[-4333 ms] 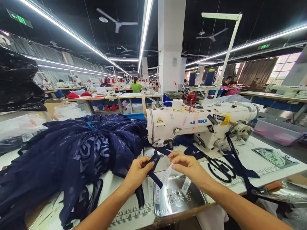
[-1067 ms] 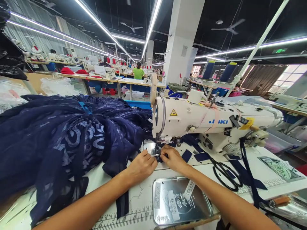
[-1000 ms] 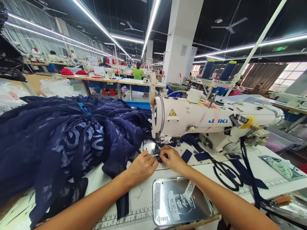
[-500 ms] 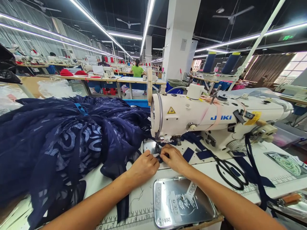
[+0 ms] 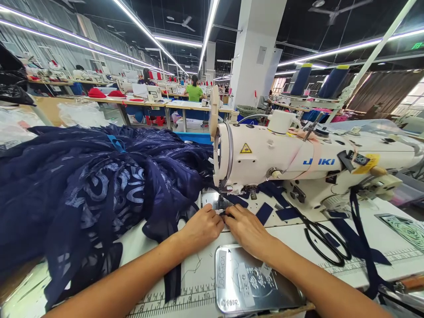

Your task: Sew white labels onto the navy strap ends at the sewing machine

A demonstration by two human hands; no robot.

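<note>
My left hand (image 5: 202, 227) and my right hand (image 5: 247, 229) lie side by side on the table just in front of the needle of a white sewing machine (image 5: 298, 161). Their fingertips pinch a narrow navy fabric strip (image 5: 233, 200) with a small white label at the presser foot. The strip's tail (image 5: 172, 282) hangs down past my left wrist toward the table's front edge. The needle area itself is partly hidden by my fingers.
A heap of navy patterned fabric (image 5: 89, 185) fills the table's left side. A metal tray (image 5: 251, 282) with white labels sits under my right forearm. Black scissors (image 5: 326, 240) and loose navy strips lie to the right. Other workers sit at far tables.
Earlier my hands held the strip and a label up above the tray. They have since come down to the presser foot, and they have edged slightly forward in the last second.
</note>
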